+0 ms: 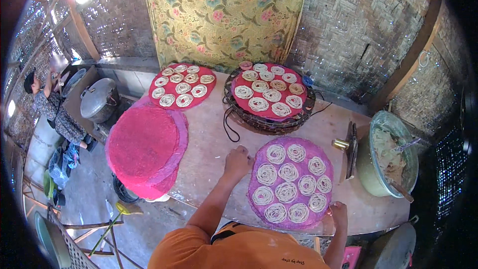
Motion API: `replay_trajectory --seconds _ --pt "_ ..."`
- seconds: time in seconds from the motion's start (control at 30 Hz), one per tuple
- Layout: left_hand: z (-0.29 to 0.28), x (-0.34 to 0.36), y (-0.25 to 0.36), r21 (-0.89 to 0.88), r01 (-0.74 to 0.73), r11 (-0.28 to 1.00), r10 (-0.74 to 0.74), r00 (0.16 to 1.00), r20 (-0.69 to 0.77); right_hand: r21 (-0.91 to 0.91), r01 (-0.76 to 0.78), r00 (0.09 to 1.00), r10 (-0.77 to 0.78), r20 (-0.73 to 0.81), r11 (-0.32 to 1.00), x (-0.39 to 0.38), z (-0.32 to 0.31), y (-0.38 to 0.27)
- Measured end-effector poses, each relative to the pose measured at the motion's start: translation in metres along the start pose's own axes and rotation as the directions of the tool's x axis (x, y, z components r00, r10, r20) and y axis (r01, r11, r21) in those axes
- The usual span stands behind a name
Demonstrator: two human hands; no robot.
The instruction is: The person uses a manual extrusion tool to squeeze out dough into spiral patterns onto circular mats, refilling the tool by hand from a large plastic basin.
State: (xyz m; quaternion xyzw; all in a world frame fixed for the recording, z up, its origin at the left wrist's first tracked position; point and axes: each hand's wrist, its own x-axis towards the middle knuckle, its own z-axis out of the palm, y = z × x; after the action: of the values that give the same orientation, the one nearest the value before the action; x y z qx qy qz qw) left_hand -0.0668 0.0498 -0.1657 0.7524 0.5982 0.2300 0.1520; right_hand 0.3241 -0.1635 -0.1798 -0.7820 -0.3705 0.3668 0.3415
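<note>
Purple mat [302, 170]: lay at bench's [209, 134] front edge. Pinched it with right fingers [336, 207]; couldn't tell left fingers' [244, 155] hold.

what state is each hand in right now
Left hand: curled by the round purple mat, grip unclear.
Right hand: at the mat's lower right edge, grip unclear.

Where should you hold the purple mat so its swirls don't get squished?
Probably hold the mat by its left and right edges, coming from each side: it lies flat, and the swirls cover its middle, leaving only thin bare edges.
</note>
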Motion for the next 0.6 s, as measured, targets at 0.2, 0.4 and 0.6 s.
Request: replay_trajectory --seconds 0.2,0.4,0.6 --pt "0.007 0.000 0.005 -0.076 0.013 0.997 -0.013 1.000 0.008 0.055 -0.006 0.999 0.008 -0.033 0.998 -0.001 0.004 -0.004" --pt "-0.042 -0.008 0.007 -0.226 0.000 0.974 -0.010 0.999 -0.045 0.105 0.262 0.965 -0.261 -0.025 0.959 -0.026 0.012 -0.086" --pt "-0.150 -0.018 -0.039 -0.303 -0.107 0.947 0.013 0.955 -0.296 0.015 0.525 0.810 -0.505 0.297 0.851 -0.037 0.070 -0.195"
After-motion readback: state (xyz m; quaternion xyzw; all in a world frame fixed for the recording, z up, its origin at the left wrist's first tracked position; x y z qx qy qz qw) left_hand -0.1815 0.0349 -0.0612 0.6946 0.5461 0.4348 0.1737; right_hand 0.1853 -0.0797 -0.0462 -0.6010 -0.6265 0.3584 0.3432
